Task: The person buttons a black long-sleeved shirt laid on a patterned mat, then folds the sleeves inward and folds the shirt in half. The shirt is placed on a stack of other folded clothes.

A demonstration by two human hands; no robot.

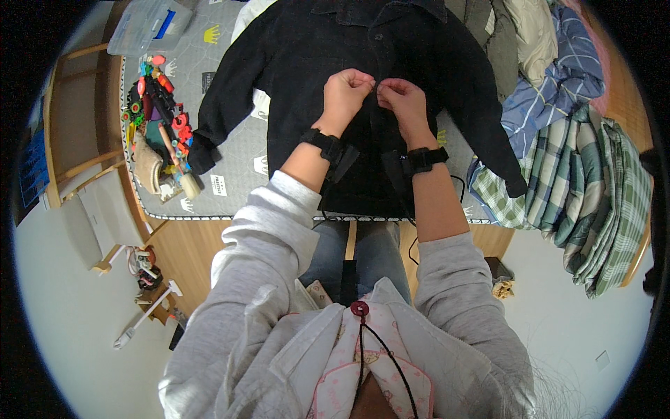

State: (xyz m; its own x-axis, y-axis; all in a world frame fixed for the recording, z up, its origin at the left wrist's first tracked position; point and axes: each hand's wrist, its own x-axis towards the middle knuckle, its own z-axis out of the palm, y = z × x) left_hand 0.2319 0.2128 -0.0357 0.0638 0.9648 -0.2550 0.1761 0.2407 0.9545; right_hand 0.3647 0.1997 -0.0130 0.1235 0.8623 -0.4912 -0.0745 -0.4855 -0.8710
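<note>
A black buttoned jacket (307,52) lies spread on its back, collar at the far side and both sleeves out to the sides. At the middle of its front opening, my left hand (347,98) is closed in a pinch on the front edge. Facing it from the other side, my right hand (406,105) pinches the right front edge. The fingertips of both hands nearly meet there. A round button (378,38) shows higher up, below the collar. Whatever small part sits between the fingertips is hidden.
The jacket rests on a grey patterned mat (227,164). To the left are a pile of colourful toys (164,112) and a clear plastic box (143,28). Green plaid cloth (593,181) and blue checked cloth (555,98) are heaped at the right. Thin black cables hang near my wrists.
</note>
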